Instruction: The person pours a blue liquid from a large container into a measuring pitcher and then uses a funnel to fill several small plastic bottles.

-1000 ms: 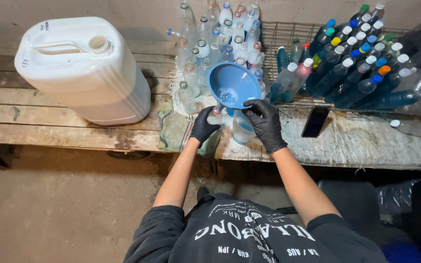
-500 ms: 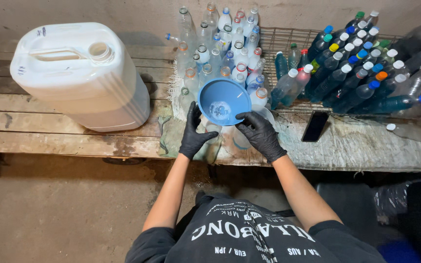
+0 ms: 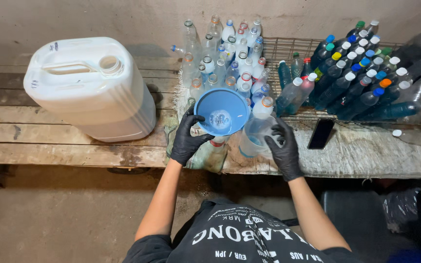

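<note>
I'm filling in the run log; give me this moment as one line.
left hand: steadies blue funnel on bottle | right hand: grips clear container | white jerrycan: left, uncapped | phone: right, on bench

We wear thin black rubber gloves on our left hand [image 3: 187, 139] and right hand [image 3: 283, 150], plus a black short-sleeved shirt [image 3: 239, 234] printed with white lettering.
</note>
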